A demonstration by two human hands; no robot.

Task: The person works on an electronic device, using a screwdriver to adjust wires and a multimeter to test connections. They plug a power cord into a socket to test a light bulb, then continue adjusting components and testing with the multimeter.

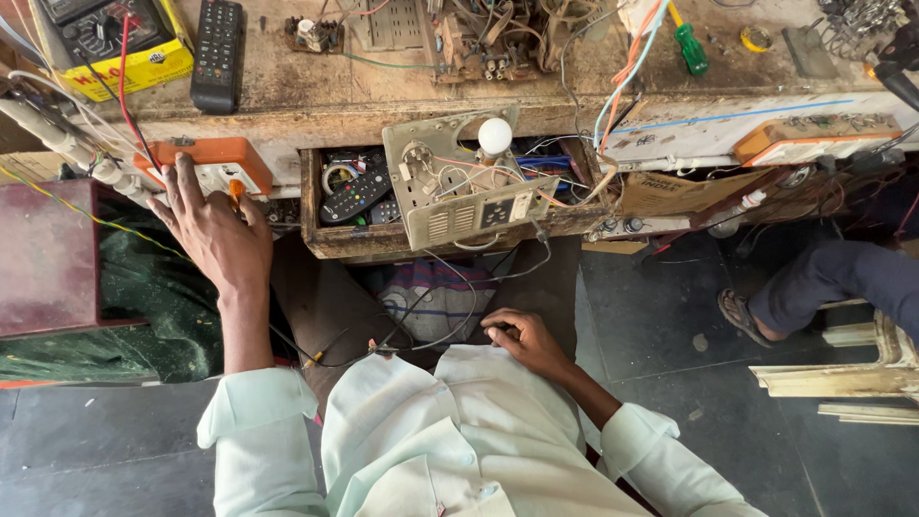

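Cluttering open drawer [330, 239]: remotes [354, 194], switch panel [459, 191]

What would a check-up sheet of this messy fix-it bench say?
Surface: worn wooden bench, stained and crowded.
Job's things: orange switch box on the bench's front edge; beige panel with a white bulb leaning in the open drawer.
Clutter: black remote, meter in a yellow case, green screwdriver, remotes in the drawer.
Grippers: left hand touches the switch box; right hand rests closed at the lap, thin wires beside it.
Cables: red lead, blue and orange wires, tangled.
Surroundings: dark tiled floor, another person's sandalled foot.
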